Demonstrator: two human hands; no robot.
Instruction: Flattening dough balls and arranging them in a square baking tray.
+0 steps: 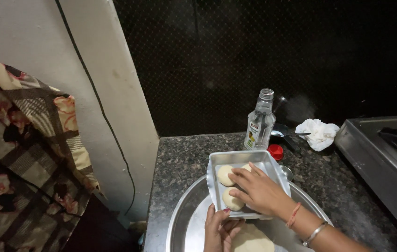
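On a dark granite counter, right hand fingers curl on dough discs inside a rectangular metal tray; left hand grips the tray's 6 o'clock edge above a round steel plate; clear bottle at 12 o'clock

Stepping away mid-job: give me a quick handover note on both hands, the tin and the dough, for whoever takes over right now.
Left hand: grips the near edge of the square metal tin, holding it tilted over the large round steel plate.
Right hand: reaches into the tin, fingers on the dough discs.
Done: several discs lie in the tin.
Left: a flattened dough piece sits on the plate.
Nearby: open clear bottle, its red cap on the counter.
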